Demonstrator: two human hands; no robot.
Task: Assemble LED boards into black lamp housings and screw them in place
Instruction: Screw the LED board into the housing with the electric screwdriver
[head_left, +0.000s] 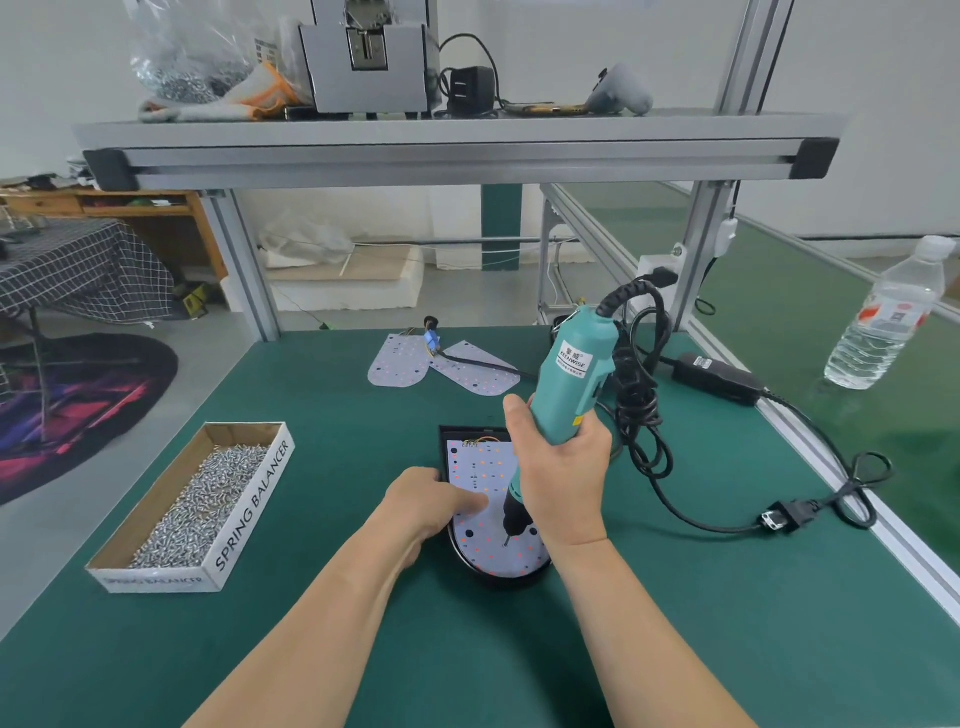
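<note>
One black lamp housing (506, 583), matte, with a rounded near end and a square far end, lies flat on the green bench mat (311, 649), near centre. One LED board (485, 551) sits inside it: a pale, thin sheet cut to the same outline and dotted with small orange-red diodes and dark holes. The left hand (431, 501) lies over the housing's left edge, its forefinger stretched out and pressing the board flat. The right hand (563, 467) is wrapped tight round one electric screwdriver (571, 374) with a teal plastic body, held nearly upright with its slim bit tip (506, 540) touching the board's near half. Its black cable (636, 395), ribbed where it leaves the tool, lies coiled just to the right. Two spare LED boards (397, 361) lie side by side at the far end, wired together. To the left stands one long open cardboard box (249, 509), white outside, holding a heap of small bright screws (202, 504), too many to count. On the right are one black power adapter (717, 376), one two-pin plug (779, 517), and one clear ridged water bottle (888, 317), upright.
</note>
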